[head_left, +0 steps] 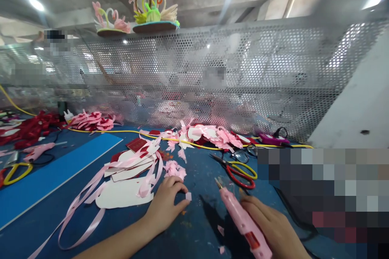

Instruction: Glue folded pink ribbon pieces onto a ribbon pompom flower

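Note:
Between the thumb and forefinger of my left hand (165,202) is a small pale pink ribbon piece (189,196). My right hand (270,222) is wrapped round a pink glue gun (240,218), its metal nozzle pointing up and away to the left. Just beyond my left hand lies a heap of small pink ribbon pieces (174,170). To its left, a white rounded card (121,194) with pink ribbon on it rests in front of a stack of white and dark red cards (133,162). Red-and-yellow scissors (240,172) lie beyond the glue gun.
A perforated metal screen (194,77) stands along the back, with fuzzy craft figures (154,12) on top. A yellow cable (146,134) crosses the table. Pink and red ribbon pieces (209,135) lie at the back. Left are a blue board (63,174) and another pink glue gun (38,151).

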`<action>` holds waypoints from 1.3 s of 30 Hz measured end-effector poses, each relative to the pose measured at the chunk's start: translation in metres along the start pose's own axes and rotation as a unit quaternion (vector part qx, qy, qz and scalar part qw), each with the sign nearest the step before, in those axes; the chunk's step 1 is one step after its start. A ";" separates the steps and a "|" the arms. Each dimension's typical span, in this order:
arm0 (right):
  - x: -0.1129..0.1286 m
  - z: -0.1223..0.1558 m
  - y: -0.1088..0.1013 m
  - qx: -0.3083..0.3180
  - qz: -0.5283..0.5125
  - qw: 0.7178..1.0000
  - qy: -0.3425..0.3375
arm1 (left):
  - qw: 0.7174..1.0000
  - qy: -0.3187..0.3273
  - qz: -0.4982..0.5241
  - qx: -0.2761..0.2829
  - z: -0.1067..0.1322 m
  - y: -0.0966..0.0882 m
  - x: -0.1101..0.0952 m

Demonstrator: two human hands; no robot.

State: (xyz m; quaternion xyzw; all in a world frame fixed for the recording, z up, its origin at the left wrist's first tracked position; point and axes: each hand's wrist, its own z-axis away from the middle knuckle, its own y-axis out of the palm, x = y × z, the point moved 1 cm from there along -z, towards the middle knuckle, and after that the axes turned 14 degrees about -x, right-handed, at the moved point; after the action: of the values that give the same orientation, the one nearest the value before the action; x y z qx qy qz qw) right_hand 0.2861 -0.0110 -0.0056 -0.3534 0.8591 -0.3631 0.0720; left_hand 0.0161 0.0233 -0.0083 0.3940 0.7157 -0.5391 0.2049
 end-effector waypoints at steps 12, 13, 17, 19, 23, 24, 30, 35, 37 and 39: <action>0.000 0.003 0.005 0.022 0.007 1.000 -0.017 | 1.000 0.019 -0.006 -0.017 -0.003 0.001 -0.001; 0.000 0.003 0.005 0.023 0.008 1.000 -0.016 | 1.000 0.017 -0.005 -0.018 -0.004 0.001 -0.001; 0.000 0.003 0.005 0.026 0.008 0.999 -0.018 | 0.999 0.006 0.027 -0.024 -0.004 0.000 -0.002; 0.001 0.004 0.005 0.030 0.006 0.999 -0.018 | 0.997 -0.020 0.068 -0.031 -0.003 -0.002 -0.004; 0.001 0.005 0.006 0.025 0.003 0.999 -0.027 | 0.970 -0.110 0.210 -0.055 -0.001 -0.003 -0.006; 0.001 0.005 0.006 0.021 0.004 0.999 -0.031 | 0.959 -0.131 0.243 -0.064 -0.001 -0.002 -0.006; 0.007 -0.001 0.003 -0.007 0.015 0.998 -0.067 | 0.925 -0.186 0.320 -0.085 0.002 0.005 -0.006; 0.023 -0.007 0.001 0.007 0.002 0.993 -0.120 | 0.928 -0.183 0.315 -0.073 0.005 0.008 -0.004; 0.028 -0.005 0.004 0.009 -0.008 0.991 -0.132 | 0.925 -0.179 0.326 -0.074 0.006 0.009 -0.004; 0.031 -0.002 0.010 0.007 -0.011 0.992 -0.129 | 0.918 -0.179 0.346 -0.076 0.007 0.010 -0.005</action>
State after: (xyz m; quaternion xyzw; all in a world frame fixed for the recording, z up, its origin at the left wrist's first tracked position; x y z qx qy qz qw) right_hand 0.2570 -0.0253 -0.0063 -0.4065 0.8361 -0.3208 0.1808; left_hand 0.0258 0.0163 -0.0129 0.4968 0.5252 -0.4400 0.5326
